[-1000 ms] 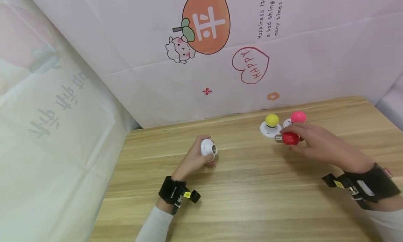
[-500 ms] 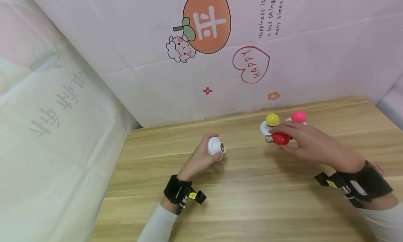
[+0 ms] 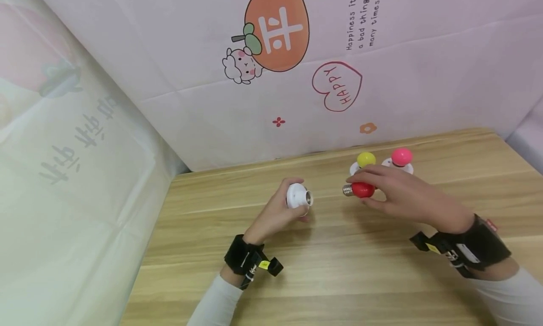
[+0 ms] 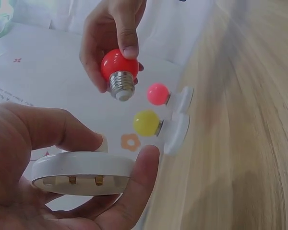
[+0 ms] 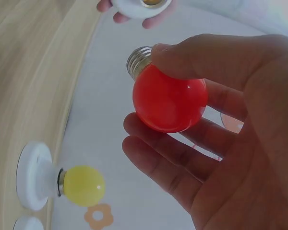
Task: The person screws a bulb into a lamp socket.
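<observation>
My left hand (image 3: pixel 277 213) grips a white lamp socket (image 3: pixel 297 196) by its round base, its opening turned right toward the other hand. In the left wrist view, brass contacts show on the underside of the socket (image 4: pixel 86 165). My right hand (image 3: pixel 403 196) pinches a red light bulb (image 3: pixel 363 190) between thumb and fingers, with the bulb's metal screw end pointing left at the socket. A gap separates bulb and socket. The right wrist view shows the thumb near the screw collar of the red bulb (image 5: pixel 170 98).
Behind the right hand, a yellow bulb (image 3: pixel 366 159) and a pink bulb (image 3: pixel 401 157) stand upright in white sockets near the back edge of the wooden table (image 3: pixel 339 269). A printed white cloth (image 3: pixel 203 118) hangs behind the table, and another cloth covers the left side.
The right hand has carried the red bulb left, past the front of the yellow one. My left hand has moved the socket a little right, so the gap between them has narrowed.
</observation>
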`<action>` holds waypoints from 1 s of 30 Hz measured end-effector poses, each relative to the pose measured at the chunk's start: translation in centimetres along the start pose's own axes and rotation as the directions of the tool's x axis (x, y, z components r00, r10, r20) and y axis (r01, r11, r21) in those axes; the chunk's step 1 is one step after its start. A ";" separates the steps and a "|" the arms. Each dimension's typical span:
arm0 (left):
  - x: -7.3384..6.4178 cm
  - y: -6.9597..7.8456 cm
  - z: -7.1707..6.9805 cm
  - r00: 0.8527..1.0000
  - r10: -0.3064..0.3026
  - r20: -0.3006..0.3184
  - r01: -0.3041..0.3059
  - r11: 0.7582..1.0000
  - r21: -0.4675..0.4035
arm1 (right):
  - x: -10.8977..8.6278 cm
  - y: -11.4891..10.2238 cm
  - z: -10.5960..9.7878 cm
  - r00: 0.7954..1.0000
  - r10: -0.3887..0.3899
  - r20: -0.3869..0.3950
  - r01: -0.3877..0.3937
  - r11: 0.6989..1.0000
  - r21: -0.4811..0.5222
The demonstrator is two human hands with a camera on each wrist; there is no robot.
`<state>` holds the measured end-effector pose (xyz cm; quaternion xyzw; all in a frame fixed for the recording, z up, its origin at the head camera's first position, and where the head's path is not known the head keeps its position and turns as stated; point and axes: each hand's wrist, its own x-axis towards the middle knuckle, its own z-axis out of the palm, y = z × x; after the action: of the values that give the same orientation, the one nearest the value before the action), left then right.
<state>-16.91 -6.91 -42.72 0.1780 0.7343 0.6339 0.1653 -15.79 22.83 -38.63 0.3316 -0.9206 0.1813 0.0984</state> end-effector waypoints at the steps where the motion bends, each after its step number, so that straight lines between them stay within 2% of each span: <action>1: 0.0 0.1 0.1 1.000 -0.002 0.001 0.002 1.000 0.001 | 0.1 -0.1 0.1 1.000 -0.009 -0.005 0.009 1.000 0.001; 5: 0.2 0.5 0.4 1.000 -0.003 0.008 0.003 1.000 0.003 | 0.5 -0.5 0.3 0.999 -0.045 -0.023 0.046 0.999 0.020; 9: 0.2 1.0 0.7 1.000 -0.018 0.013 0.018 1.000 0.004 | 0.6 -1.0 0.2 0.999 -0.044 -0.010 0.044 0.999 0.028; 14: -0.4 2.5 1.3 0.999 -0.036 0.020 0.036 0.999 -0.005 | 0.7 -1.4 0.3 0.998 -0.064 -0.010 0.064 0.997 0.032; 19: -1.0 3.9 1.8 0.999 -0.026 0.031 0.026 1.000 -0.006 | 0.8 -1.7 0.5 0.996 -0.091 -0.012 0.091 0.995 0.031; 30: -0.8 3.3 2.3 0.998 -0.037 0.051 0.034 0.998 0.060 | 1.0 -2.5 1.0 0.982 -0.171 -0.074 0.174 0.984 0.035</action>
<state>-14.99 -4.87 -39.76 0.1863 0.7512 0.6040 0.1900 -14.95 20.08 -38.56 0.4054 -0.8804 0.2026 0.1396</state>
